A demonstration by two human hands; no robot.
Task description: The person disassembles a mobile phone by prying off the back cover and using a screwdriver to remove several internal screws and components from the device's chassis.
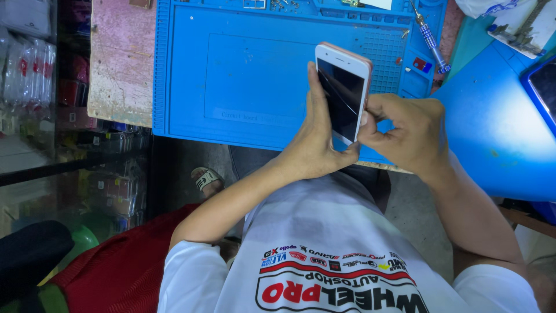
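A white-fronted smartphone (343, 87) with a pinkish back and a cracked dark screen stands upright over the near edge of a blue work mat (231, 69). My left hand (315, 139) cups it from below and the left, thumb lying along the screen's left edge. My right hand (405, 130) pinches the phone's right side near the lower corner with thumb and forefinger. Both hands grip the same phone, held above my lap.
A blue-handled screwdriver (430, 40) lies at the mat's right rim, small parts sit in trays along its far edge. Another dark-screened device (544, 87) rests on a blue surface at right. A worn wooden tabletop (119, 64) shows left of the mat; shelves of packaged goods stand at far left.
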